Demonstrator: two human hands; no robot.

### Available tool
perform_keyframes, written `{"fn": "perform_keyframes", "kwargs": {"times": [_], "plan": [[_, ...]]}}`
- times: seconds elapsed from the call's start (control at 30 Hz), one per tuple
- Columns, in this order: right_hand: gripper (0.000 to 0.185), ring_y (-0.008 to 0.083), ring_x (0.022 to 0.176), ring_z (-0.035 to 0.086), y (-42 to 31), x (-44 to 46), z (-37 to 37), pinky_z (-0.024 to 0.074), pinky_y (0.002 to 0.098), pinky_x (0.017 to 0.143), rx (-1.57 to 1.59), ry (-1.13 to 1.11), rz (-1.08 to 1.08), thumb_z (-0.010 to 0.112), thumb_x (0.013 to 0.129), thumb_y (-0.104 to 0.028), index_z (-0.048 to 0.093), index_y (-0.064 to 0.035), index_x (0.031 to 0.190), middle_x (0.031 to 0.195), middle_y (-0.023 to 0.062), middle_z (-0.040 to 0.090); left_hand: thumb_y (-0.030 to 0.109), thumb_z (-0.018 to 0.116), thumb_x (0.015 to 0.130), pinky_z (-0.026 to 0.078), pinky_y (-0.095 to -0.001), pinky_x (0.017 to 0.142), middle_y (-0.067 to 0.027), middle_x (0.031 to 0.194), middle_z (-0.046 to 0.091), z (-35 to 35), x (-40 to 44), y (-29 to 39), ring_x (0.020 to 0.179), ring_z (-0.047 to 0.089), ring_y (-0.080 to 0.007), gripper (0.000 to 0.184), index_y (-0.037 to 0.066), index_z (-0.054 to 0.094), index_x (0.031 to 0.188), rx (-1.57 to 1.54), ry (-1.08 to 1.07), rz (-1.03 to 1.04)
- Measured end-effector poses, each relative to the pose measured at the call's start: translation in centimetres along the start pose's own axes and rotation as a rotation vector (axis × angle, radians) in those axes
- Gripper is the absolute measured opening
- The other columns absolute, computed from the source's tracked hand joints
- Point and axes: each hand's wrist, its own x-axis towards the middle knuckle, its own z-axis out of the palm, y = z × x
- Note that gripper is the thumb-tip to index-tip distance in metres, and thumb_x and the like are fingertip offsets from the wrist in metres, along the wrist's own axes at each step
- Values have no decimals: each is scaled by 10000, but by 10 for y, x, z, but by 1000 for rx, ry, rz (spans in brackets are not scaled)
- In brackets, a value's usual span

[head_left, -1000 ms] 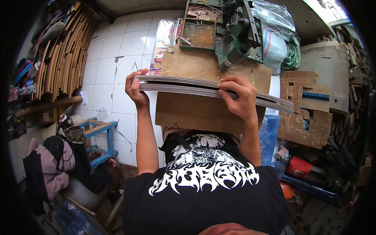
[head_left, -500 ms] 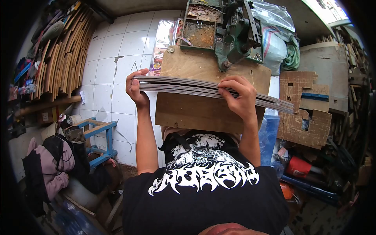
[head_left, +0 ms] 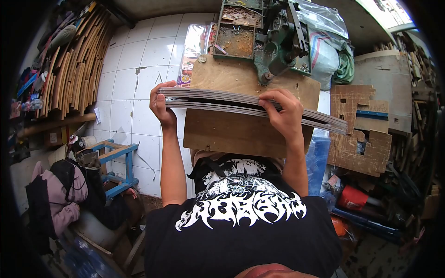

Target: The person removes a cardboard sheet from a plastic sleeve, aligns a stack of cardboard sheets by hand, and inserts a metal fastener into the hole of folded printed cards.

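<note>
A stack of long, thin sheets (head_left: 218, 94) is held edge-up over the wooden tabletop (head_left: 232, 134). My left hand (head_left: 163, 104) wraps around the stack's left end, with the thumb on the near side. Further right, my right hand (head_left: 283, 109) pinches some of the sheets between thumb and fingers. A dark gap runs through the stack between the far and near sheets. The stack's right end reaches past the tabletop's edge. What the sheets are made of, I cannot tell.
At the back of the table stand a green metal machine (head_left: 282, 51) and a tray of small metal parts (head_left: 235, 39). Cut cardboard (head_left: 361, 153) lies to the right. A blue frame (head_left: 120, 162) stands on the tiled floor (head_left: 143, 83) at left, near stacked boards (head_left: 76, 60).
The gap between the sheets has widened and shifted toward the near side, with more sheets now on its far side. Both hands stay in nearly the same place.
</note>
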Motion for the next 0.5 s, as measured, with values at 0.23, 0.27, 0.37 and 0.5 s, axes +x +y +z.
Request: {"fn": "perform_keyframes", "kwargs": {"times": [0.23,0.27,0.37,0.5], "plan": [[84,235,774,649,1,0,-1,495,343,645,-22,1,-27,745,756,-117,705,-103,829,831,29,682,235,441,908,486,-432,945,-234,1046,654,-2,2,-4,1005,642,-317,362,-40,553,1115,-45,6,-28],[83,235,774,649,1,0,-1,497,341,647,-26,-5,-40,742,759,-114,705,-100,832,831,30,682,235,441,908,486,-432,945,-234,1046,654,-2,2,-4,1005,642,-317,362,-40,553,1115,-45,6,-28],[98,246,789,650,1,1,-3,502,342,668,-22,-15,-69,735,757,-116,702,-96,847,841,40,682,234,445,907,487,-433,944,-232,1041,656,-2,2,-4,1002,643,-318,353,-33,556,1110,-54,18,-41],[138,260,816,652,-2,2,-8,508,349,704,-23,-49,-112,735,738,-131,700,-97,867,867,51,682,234,449,904,490,-431,939,-230,1035,659,-1,2,-5,995,644,-318,345,-25,558,1104,-53,20,-39]]}}
